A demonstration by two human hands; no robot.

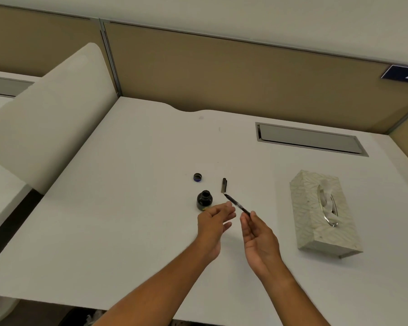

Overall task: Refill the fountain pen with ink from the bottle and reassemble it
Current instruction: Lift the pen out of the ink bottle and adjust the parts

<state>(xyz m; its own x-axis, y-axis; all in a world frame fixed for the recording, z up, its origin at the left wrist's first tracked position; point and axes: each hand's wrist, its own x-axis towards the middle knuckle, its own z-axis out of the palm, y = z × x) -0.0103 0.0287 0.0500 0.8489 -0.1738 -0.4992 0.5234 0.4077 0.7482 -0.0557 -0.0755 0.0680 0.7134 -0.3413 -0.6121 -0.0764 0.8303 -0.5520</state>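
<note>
A small dark ink bottle stands uncapped on the white desk. Its round cap lies just behind it, blue inside facing up. A short dark pen part lies on the desk to the right of the cap. My right hand pinches the rear end of the slim black pen section, nib pointing up and away toward the lying part. My left hand hovers beside the bottle with fingers relaxed and apart, holding nothing, its fingertips close to the pen.
A patterned tissue box stands at the right. A grey cable hatch is set into the desk at the back right. Tan partition panels close the back, and a white divider rises at the left.
</note>
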